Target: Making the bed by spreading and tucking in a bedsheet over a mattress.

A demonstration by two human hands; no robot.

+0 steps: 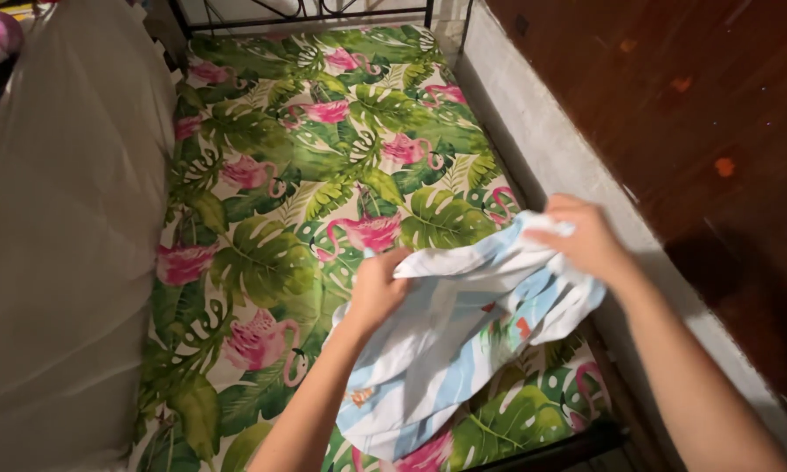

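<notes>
Both hands, left and right, fingers clamped on a light blue-and-white printed cloth, lifting its top edge so it drapes over the flamingo-and-leaf mattress near the bed's foot corner

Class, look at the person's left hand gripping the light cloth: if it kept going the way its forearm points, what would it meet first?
Probably the flamingo-and-leaf mattress cover. The left hand, gripping the blue-and-white cloth, points up and slightly right across the bed; only that printed surface lies ahead, though its height above it is unclear.

White-and-blue striped cloth; green leaf, pink flamingo print mattress.
</notes>
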